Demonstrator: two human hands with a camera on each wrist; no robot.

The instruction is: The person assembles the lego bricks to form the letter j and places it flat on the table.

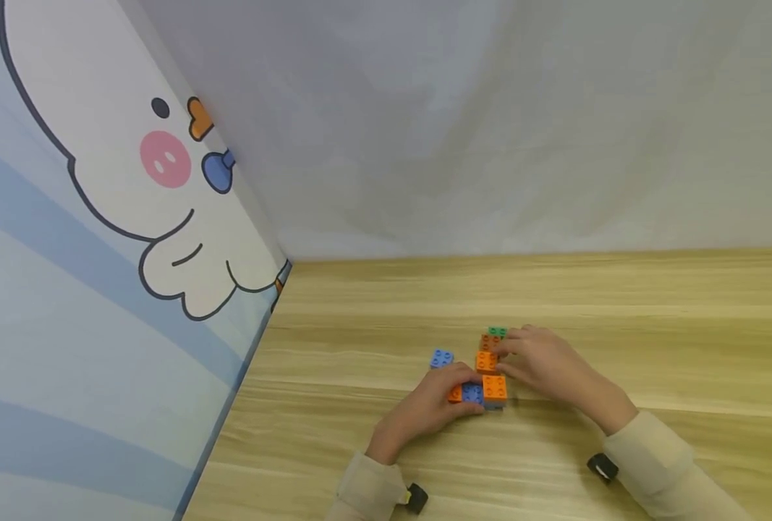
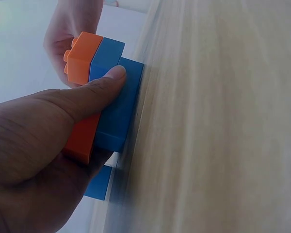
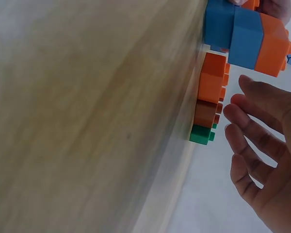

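My left hand (image 1: 433,401) grips a built-up block of toy building bricks, its thumb along the near side. This assembly has a blue base (image 2: 120,104), an orange brick (image 2: 80,138) on one end and, on the other, a blue brick (image 3: 246,38) topped by an orange brick (image 1: 494,386). Blue studs (image 1: 472,393) show between the ends. My right hand (image 1: 548,365) hovers beside a loose orange brick (image 3: 212,77), its fingers loosely bent; in the right wrist view a gap separates them from the bricks. Beyond that orange brick stand a brown-orange brick (image 3: 205,114) and a green brick (image 3: 200,134).
A loose blue brick (image 1: 441,358) lies just beyond my left hand. The wooden tabletop (image 1: 685,325) ends at a pale grey backdrop (image 1: 522,145). On the left, a panel with a cartoon figure (image 1: 112,72) borders the table.
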